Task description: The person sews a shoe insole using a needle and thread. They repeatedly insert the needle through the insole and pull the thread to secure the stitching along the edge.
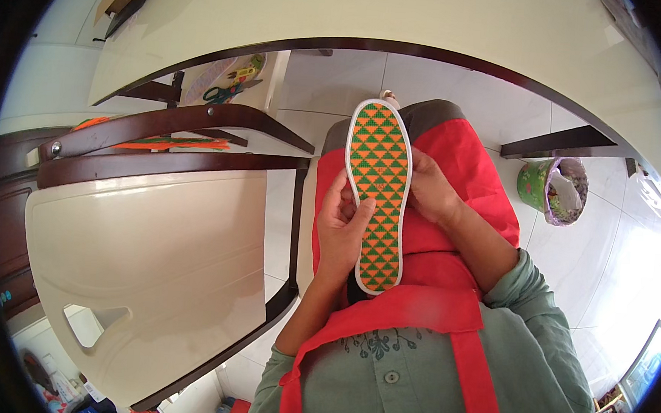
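An embroidered shoe insole (378, 192) with orange and green triangles and a white edging lies lengthwise above my lap. My left hand (343, 224) grips its left edge, the thumb on the patterned face and the fingers behind. At the right edge, near the upper part, my right hand (431, 184) holds it from behind, its fingertips hidden by the insole. Beneath it is the red apron (453, 151) over my legs.
A pale tabletop (376, 16) with a dark edge spans the front. Scissors (224, 92) and yellow-handled snips (243, 75) lie on a shelf or seat beneath it. To the left stands a cream-and-brown chair (152, 241) with orange and green thread (170, 143); a green waste bin (530, 182) is at right.
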`<state>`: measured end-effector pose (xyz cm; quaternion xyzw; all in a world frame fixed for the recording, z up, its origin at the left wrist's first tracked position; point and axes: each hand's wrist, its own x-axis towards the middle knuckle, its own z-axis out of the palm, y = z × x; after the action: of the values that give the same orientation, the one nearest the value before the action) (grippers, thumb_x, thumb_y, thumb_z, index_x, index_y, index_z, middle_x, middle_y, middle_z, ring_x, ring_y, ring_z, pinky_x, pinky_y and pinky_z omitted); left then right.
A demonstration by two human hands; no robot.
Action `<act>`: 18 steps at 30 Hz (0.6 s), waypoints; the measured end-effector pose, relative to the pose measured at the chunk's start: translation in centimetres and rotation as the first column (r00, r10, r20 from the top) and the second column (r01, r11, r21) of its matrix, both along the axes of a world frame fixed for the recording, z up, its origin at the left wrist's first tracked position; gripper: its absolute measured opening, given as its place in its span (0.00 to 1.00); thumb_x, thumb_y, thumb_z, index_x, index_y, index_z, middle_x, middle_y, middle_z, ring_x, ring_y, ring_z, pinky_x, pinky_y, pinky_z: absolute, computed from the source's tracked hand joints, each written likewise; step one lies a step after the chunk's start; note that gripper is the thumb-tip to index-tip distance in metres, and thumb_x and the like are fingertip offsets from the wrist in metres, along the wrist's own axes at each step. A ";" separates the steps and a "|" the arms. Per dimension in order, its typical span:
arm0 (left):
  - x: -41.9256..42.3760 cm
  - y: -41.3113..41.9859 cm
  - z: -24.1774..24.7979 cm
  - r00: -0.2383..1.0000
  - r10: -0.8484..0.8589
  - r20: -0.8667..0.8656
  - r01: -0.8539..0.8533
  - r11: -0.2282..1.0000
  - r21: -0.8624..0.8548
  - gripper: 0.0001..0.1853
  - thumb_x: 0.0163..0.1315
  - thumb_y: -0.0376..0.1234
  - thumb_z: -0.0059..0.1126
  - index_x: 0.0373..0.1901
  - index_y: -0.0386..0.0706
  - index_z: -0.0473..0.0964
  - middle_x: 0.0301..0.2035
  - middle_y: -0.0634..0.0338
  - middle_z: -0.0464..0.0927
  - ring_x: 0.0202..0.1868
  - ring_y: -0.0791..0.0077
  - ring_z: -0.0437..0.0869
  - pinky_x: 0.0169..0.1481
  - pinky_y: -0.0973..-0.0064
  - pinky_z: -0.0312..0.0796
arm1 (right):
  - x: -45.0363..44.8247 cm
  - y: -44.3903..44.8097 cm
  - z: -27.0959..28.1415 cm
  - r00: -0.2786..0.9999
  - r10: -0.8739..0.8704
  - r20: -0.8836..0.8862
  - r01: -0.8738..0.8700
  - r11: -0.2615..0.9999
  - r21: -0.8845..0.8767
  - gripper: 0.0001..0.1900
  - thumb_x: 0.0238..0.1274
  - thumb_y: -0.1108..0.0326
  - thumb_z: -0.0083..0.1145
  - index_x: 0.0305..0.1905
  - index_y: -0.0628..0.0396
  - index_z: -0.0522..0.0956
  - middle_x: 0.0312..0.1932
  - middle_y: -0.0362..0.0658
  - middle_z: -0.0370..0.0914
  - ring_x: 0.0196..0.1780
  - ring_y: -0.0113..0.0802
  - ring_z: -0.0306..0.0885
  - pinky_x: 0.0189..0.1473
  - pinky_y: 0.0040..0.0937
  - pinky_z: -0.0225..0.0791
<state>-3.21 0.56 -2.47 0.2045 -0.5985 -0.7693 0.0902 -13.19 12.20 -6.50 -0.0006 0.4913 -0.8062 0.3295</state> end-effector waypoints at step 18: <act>0.2 0.1 -0.6 0.999 -0.041 0.017 0.041 0.998 0.045 0.27 0.60 0.20 0.49 0.62 0.35 0.59 0.40 0.57 0.75 0.39 0.80 0.80 0.41 0.84 0.73 | 0.1 -0.1 2.3 0.042 0.209 -0.977 0.468 0.860 0.205 0.08 0.41 0.70 0.66 0.31 0.50 0.79 0.33 0.37 0.76 0.37 0.36 0.73 0.40 0.34 0.64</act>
<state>-3.04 0.64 -3.03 0.2011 -0.5859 -0.7824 0.0644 -13.05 12.11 -4.21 -0.4249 0.7583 -0.4564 -0.1899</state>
